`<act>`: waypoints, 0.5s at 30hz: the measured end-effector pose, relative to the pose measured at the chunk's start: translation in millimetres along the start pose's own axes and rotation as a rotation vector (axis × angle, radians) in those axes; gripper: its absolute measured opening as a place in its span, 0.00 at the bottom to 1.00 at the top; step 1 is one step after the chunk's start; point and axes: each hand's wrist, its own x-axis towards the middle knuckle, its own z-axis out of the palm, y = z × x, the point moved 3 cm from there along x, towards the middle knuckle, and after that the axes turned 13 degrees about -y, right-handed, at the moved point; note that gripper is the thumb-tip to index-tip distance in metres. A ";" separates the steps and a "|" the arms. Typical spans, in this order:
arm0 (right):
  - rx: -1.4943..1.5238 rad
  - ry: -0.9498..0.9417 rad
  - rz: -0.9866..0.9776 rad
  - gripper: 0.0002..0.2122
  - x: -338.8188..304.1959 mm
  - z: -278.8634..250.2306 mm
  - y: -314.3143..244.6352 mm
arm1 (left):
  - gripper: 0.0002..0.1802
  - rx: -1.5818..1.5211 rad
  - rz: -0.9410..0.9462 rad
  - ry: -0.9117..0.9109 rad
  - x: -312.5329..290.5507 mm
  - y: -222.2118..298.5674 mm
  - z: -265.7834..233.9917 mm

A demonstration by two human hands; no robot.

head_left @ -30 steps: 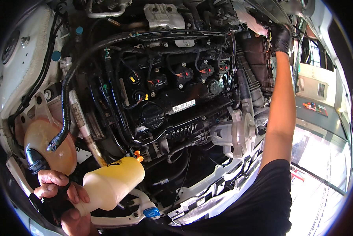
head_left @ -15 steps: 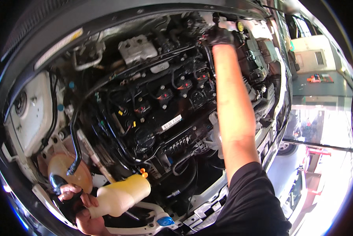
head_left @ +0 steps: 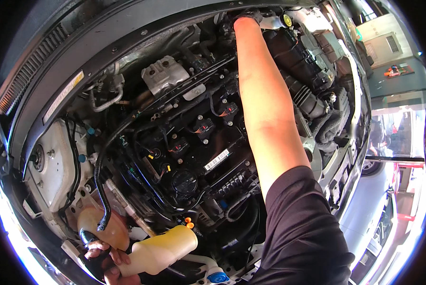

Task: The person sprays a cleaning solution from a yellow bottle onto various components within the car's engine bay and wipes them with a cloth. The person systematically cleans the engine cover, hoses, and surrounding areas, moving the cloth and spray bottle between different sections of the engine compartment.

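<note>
At the lower left, my left hand is wrapped around the neck of a translucent spray bottle with yellowish liquid at its base end. The bottle lies tilted, its base toward the engine and its dark head partly covered by my fingers. My right arm reaches across the black engine cover to the far edge of the engine bay. There my right hand, in a black glove, is deep among dark parts beside a yellow-topped reservoir cap. Its fingers are hidden.
A round black oil filler cap sits on the engine's near left. Close to the bottle are a blue washer cap and a pale coolant tank. A silver heat shield stands behind the engine. A light-coloured car is at the right.
My right hand has gone farther back and slightly left, deeper among the parts. My left hand still holds the spray bottle. The whole view has shifted a little.
</note>
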 end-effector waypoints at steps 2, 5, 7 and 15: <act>0.022 0.027 -0.007 0.15 -5.1 6.7 0.2 | 0.26 0.030 0.000 0.012 -0.8 5.4 -10.9; 0.069 0.044 -0.011 0.15 -11.4 22.6 -3.6 | 0.26 0.114 0.038 0.055 -2.0 -0.3 0.4; 0.099 0.040 0.007 0.15 -10.0 20.0 -7.2 | 0.27 0.205 0.045 0.064 2.0 0.3 21.8; 0.210 0.035 0.058 0.16 -1.1 -0.3 -5.0 | 0.25 0.071 0.015 -0.069 -4.8 -4.9 -24.6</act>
